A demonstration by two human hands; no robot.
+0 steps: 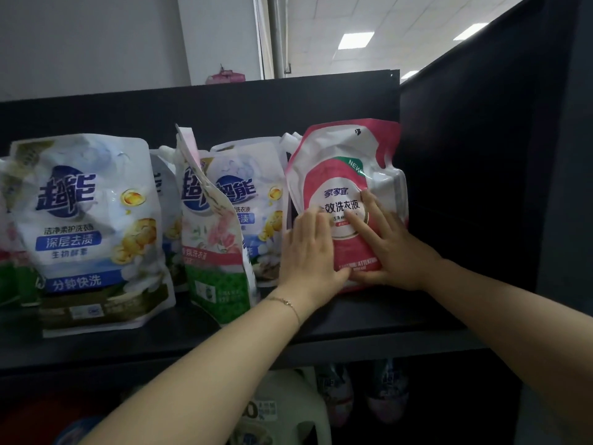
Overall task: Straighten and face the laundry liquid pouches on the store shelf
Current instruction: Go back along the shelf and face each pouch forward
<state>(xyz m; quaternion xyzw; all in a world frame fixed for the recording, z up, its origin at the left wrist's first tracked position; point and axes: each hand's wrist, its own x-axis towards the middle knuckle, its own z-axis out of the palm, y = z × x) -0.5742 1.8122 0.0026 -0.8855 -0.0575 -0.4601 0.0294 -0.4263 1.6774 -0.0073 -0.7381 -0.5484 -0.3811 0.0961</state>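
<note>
A pink and white laundry pouch (340, 168) stands upright at the right end of the black shelf (369, 319), label facing me. My left hand (309, 252) lies flat against its lower left side with straight fingers. My right hand (388, 244) presses flat on its lower front, fingers spread. To the left a green and pink pouch (215, 252) leans tilted in front of a blue and white pouch (256, 200). A large blue and white pouch (93, 229) stands at the left, facing forward.
A black side panel (481, 175) closes the shelf on the right, close to the pink pouch. More pouches sit partly hidden behind the front row and at the far left edge. White jugs (282, 409) and pouches stand on the shelf below.
</note>
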